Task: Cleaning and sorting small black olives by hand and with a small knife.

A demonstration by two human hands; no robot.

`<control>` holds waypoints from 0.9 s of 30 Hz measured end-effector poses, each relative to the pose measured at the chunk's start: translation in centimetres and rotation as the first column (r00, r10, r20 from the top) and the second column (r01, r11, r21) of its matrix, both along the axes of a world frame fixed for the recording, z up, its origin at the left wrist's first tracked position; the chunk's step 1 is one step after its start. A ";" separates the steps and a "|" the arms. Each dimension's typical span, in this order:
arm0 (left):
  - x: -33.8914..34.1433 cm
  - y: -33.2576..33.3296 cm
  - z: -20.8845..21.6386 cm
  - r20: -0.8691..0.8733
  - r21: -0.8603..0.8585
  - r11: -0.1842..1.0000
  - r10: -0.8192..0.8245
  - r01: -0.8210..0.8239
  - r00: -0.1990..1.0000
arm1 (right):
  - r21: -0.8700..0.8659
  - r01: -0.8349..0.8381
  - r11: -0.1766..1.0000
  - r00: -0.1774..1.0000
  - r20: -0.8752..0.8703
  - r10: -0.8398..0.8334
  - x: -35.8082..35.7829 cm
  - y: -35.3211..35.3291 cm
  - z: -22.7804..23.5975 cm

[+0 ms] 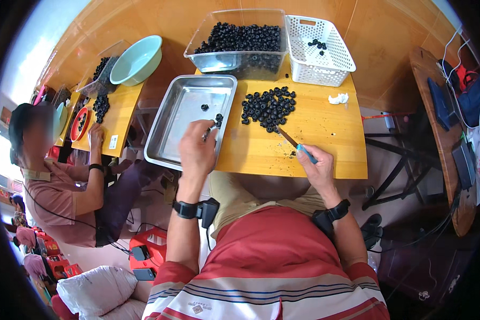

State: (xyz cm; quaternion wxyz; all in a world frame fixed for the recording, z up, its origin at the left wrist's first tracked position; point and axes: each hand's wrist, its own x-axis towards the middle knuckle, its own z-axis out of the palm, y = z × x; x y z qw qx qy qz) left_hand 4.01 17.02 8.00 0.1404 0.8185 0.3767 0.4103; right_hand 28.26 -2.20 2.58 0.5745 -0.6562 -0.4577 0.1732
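My right hand (318, 166) is wrapped round the turquoise handle of a small knife (289, 140). Its narrow, brownish blade slants up and left, its tip at the near edge of a pile of small black rounded pieces (266, 108), many with a hole. Over the right side of a shallow metal tray (162, 128) hovers my left hand (198, 146), fingers curled together. Something small and dark shows at its fingertips, too hidden to name. Close by, inside the tray, lie a few loose black pieces (205, 108).
At the back of the wooden table (325, 138) stand a clear bin (240, 58) full of black pieces and a white perforated basket (320, 72) with several. White crumpled tissue (338, 98) lies at right. Another person (64, 181) works at a table on the left, beside a mint basin (137, 60).
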 end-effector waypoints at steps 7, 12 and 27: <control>5.3 -2.0 -1.2 -0.441 0.126 0.976 -0.108 0.181 0.891 | -0.030 0.009 1.000 1.000 -0.005 -0.009 0.0 -0.2 0.3; 7.1 -1.2 -2.2 -0.618 0.148 0.971 -0.055 0.186 0.784 | -0.015 0.010 1.000 1.000 -0.010 -0.010 0.1 -0.3 0.0; 7.0 -0.9 -4.5 -0.499 0.054 0.970 -0.181 0.239 0.848 | -0.003 0.017 1.000 1.000 -0.013 -0.017 0.4 -0.3 0.1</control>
